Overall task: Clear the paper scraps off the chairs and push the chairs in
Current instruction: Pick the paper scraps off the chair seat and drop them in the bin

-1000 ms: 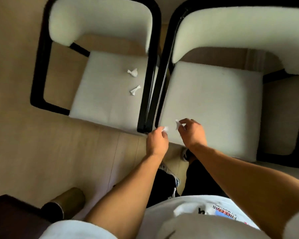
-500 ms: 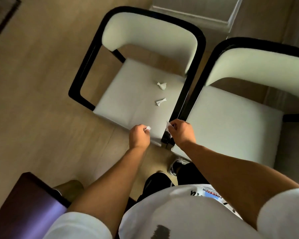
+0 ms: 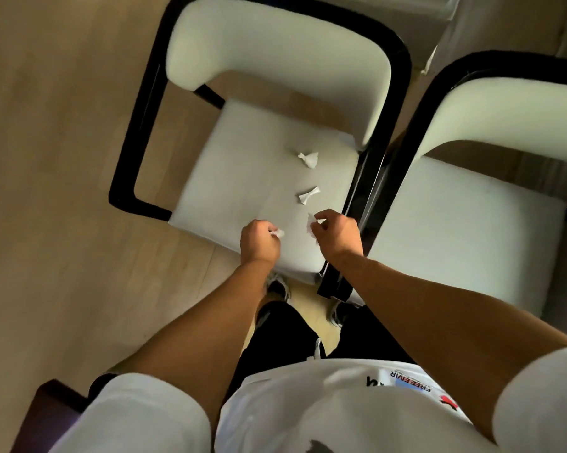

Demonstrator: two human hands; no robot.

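Head view: nearest scrap [image 3: 307,194] lies just beyond right-hand fingers [image 3: 321,218] (apart).

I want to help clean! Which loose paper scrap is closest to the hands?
The lower scrap, just above the right hand; the other scrap lies farther back.

You are reading "FREE EMIR", printed upside down, on the white T-shirt [image 3: 324,403]; the remaining shirt print is staying illegible.
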